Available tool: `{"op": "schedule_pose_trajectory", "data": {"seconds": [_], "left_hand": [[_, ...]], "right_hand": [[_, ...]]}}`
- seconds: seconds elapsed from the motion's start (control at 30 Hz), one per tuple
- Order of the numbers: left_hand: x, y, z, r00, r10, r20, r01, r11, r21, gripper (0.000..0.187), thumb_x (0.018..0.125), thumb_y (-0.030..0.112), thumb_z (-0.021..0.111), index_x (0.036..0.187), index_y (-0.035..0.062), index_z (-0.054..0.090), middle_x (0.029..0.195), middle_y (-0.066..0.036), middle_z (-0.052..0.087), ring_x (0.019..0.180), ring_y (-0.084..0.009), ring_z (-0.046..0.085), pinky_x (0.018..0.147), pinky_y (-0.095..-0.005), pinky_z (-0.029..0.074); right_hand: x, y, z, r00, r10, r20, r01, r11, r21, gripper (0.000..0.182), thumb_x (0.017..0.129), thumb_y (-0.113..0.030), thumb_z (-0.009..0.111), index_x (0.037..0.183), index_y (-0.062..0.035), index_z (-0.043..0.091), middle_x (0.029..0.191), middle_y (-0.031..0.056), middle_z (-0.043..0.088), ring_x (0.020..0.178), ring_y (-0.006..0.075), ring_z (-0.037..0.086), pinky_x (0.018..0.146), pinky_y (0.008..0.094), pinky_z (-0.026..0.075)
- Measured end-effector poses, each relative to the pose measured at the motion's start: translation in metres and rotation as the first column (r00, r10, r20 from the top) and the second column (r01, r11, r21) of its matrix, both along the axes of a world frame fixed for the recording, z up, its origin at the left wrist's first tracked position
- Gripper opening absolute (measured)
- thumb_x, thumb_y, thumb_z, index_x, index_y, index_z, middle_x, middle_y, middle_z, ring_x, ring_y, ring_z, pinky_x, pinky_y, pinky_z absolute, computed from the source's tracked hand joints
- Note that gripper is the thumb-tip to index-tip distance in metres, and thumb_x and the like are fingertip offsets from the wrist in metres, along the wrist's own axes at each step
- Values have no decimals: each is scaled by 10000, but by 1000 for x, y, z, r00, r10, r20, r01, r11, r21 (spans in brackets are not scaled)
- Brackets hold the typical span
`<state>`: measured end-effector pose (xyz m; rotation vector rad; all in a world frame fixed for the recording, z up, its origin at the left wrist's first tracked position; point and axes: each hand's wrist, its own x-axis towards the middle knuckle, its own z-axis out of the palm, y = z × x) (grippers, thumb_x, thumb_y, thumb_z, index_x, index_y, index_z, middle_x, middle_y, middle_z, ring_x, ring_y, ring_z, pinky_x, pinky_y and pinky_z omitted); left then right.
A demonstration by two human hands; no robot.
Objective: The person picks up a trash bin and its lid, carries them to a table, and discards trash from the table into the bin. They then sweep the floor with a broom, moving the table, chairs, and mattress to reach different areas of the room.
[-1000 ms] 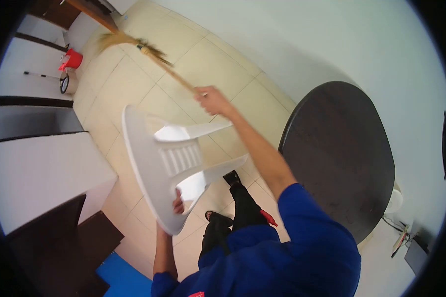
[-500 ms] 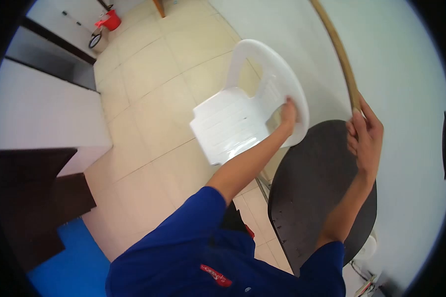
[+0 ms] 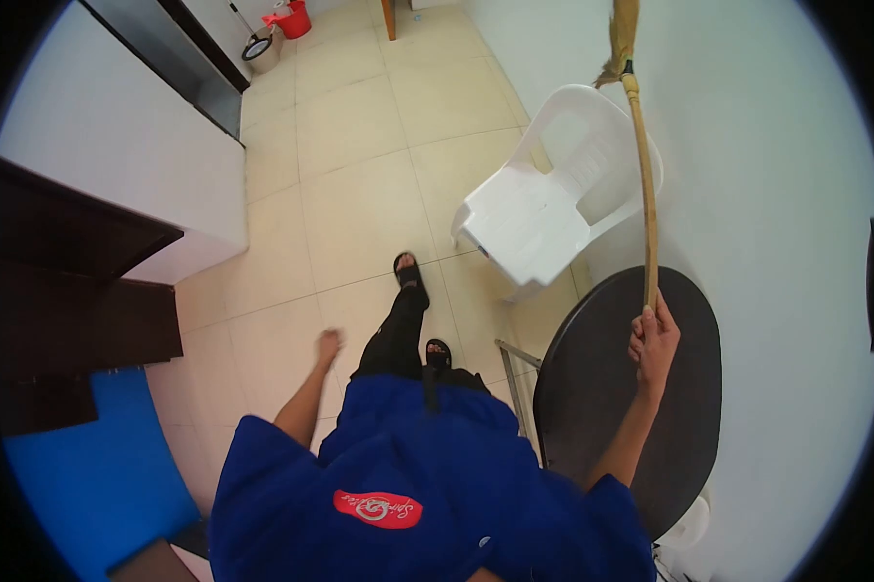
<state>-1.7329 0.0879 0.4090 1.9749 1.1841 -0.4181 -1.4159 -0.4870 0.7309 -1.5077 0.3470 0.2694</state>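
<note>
My right hand (image 3: 655, 339) is closed around the lower end of a long wooden broom handle. The broom (image 3: 647, 175) points away from me, its straw-coloured bristle head at the top edge, partly cut off. Behind the handle stands a white plastic armchair (image 3: 529, 215) against the wall. My left hand (image 3: 330, 345) hangs low over the floor at my left side, touching nothing that I can see; motion blur hides how its fingers lie. Beneath my right forearm is a dark oval table (image 3: 592, 388).
Pale tiles cover the floor (image 3: 350, 209). Dark brown furniture (image 3: 78, 325) and a blue surface (image 3: 107, 456) lie at left. A red bucket (image 3: 294, 19) and a pale bin (image 3: 260, 58) stand at the far end. The white wall (image 3: 776, 291) runs along my right.
My left hand has let go of the chair back and swung down to my left side. The chair now sits closer to the wall. The broom's head has come into view.
</note>
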Motion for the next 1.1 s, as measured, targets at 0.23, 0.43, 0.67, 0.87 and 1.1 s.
{"op": "schedule_pose_trajectory", "data": {"seconds": [0.23,0.43,0.67,0.87,1.1], "left_hand": [[-3,20,108,912,409,30,-407,912,-58,266,793,273,466,848,16,508,725,-121,603,568,-191,573,426,-288,425],[298,-225,221,858,359,368,186,450,-873,335,861,327,420,1041,44,421,883,-147,567,695,-226,580,590,-298,477],[372,-147,130,845,401,355,-160,821,-548,210,843,207,485,955,68,375,535,20,382,382,-79,363,310,-229,306],[236,4,106,922,385,41,-361,895,-262,157,810,171,478,716,59,422,480,9,370,321,-96,350,282,-240,294],[160,76,128,740,640,-207,-661,748,-51,123,800,154,463,712,76,426,480,11,382,346,-108,369,298,-259,309]], "right_hand": [[-29,37,10,997,61,-35,-58,995,86,411,834,-151,513,1229,-94,411,568,-52,378,389,7,307,321,153,263],[-31,165,-57,962,272,26,-273,961,46,459,818,-231,541,1232,-89,403,568,-23,441,446,56,397,400,221,349],[156,161,-189,633,699,331,-392,659,-642,339,780,-256,580,1045,-54,519,1067,167,449,1020,291,434,883,348,345],[428,-26,-320,879,260,400,264,433,-862,524,710,-240,631,1165,-64,442,1159,195,450,1107,331,388,954,410,291],[455,-38,-345,987,159,29,-6,214,-977,543,687,-239,637,1175,-113,434,1137,157,476,1054,320,452,830,440,403]]}}
